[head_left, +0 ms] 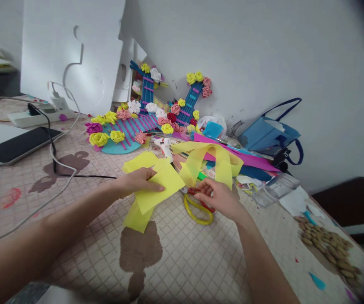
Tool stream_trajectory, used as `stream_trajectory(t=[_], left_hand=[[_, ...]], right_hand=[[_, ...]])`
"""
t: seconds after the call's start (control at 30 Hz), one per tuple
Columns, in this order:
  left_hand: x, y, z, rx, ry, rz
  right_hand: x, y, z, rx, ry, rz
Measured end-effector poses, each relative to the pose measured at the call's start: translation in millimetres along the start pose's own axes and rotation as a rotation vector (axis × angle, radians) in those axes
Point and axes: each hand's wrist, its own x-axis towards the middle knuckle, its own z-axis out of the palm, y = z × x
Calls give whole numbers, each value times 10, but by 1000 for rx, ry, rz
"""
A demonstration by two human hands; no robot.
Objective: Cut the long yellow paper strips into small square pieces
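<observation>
My left hand (139, 182) pinches a sheet of yellow crepe paper (159, 188) between thumb and fingers. Another yellow piece (139, 217) hangs below that sheet, down to the table. My right hand (215, 196) is curled, its fingertips closed at the scissors (198, 215), which have yellow and red handles. The scissors are low over the table or resting on it; I cannot tell which. Their blades are mostly hidden by hand and paper. Just behind the right hand, a long yellow paper strip (224, 162) lies in loose folds.
Paper-flower decorations (121, 131) in blue, yellow, pink and white stand at the back, by a white glue gun (163, 145). A phone (17, 145) and cables (64, 162) lie left. Right are a blue bag (270, 133), a clear plastic container (278, 185) and peanuts (327, 245).
</observation>
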Motion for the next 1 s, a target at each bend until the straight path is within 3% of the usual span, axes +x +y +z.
stream_trajectory(t=[0.07,0.13,0.23,0.57,0.73,0.87,1.0], left_hand=[[4,-9,-34,-41,14,-2],[7,-14,-53,-65,12,-12],[8,-14,-53,-93,-8,-16],[-17,-7,-116,-211,22,-39],[-26,8,-172,-259,71,-17],[-31,25,-194,-310,62,-15],[-53,53,-196,-326,22,-11]], right_hand=[[-4,107,-53,-254,-8,9],[-1,171,-35,-347,-76,3],[-1,179,32,-393,-136,0],[-54,57,93,-516,-104,13],[-121,236,-126,-295,-122,17],[-121,294,-266,140,-154,26],[-76,120,-184,565,-139,-17]])
